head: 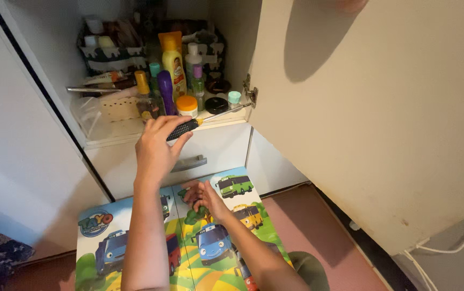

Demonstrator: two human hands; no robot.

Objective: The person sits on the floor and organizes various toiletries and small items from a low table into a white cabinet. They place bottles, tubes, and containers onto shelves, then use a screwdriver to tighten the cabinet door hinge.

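Screwdriver [189, 126] tip sits at the cupboard door hinge [250, 91], clenched in the left hand [159, 145]; right hand [205, 196] rests loosely open on a cartoon-bus play mat [108, 242] over reddish floor [318, 237].

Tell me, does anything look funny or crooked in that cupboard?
A little. The left hand holds a screwdriver with its tip at the hinge of the open cupboard door. The bottles on the shelf stand crowded together, and some tubes lie flat. Nothing looks spilled.
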